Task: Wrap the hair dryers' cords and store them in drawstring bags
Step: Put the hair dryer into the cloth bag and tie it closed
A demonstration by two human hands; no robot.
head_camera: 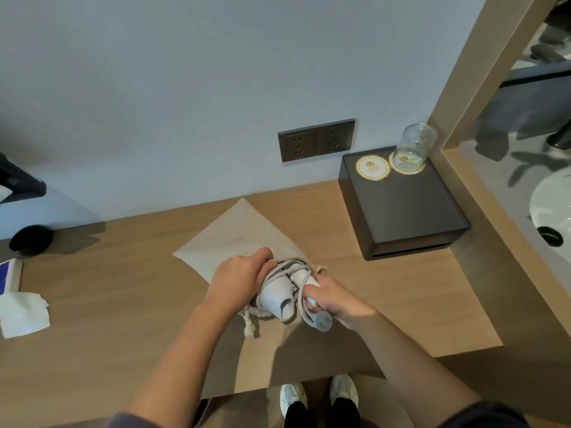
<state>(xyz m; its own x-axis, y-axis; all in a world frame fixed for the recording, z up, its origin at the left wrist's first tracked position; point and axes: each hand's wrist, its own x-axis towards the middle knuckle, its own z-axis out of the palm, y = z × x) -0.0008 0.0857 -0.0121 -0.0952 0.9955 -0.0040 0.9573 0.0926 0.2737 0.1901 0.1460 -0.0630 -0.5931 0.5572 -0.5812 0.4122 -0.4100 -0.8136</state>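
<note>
In the head view, we are gripping a white hair dryer (276, 296) with both hands over the mouth of a beige drawstring bag (234, 233). The bag is lying flat on the wooden counter (123, 304), left of the dark box (408, 211). Our left hand (239, 278) is curling round the dryer's body and the grey cord (285, 267) looped over it. Our right hand (335, 299) is clasping the handle, the plug (323, 321) poking out just beneath. On the dark box, two round coasters (372, 167) are showing gold emblems, their lettering too small to read, and a clear glass (415, 143) is standing on the right one.
</note>
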